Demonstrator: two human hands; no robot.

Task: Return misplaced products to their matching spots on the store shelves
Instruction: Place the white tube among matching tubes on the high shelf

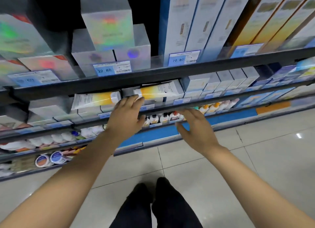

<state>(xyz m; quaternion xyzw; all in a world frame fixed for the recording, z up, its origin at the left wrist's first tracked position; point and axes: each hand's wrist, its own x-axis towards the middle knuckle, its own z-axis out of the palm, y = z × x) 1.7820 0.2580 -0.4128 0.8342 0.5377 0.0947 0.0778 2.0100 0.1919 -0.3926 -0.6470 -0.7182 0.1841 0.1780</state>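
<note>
My left hand (127,108) pinches the cap end of a yellow-and-white tube (157,91) lying on grey boxes (170,100); my right hand (194,125) hovers open, empty; next, I judge, lift it out.

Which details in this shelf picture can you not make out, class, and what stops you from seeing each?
- Left hand fingertips, head view: they reach the cap of the right yellow-and-white tube; whether they grip it is blurred.
- Left price tag: numbers smeared by motion blur.
- Print on the left tube: too small and blurred.
- Tall blue-and-white boxes: tops cut off by the upper edge.
- Right hand: its palm faces away.
</note>
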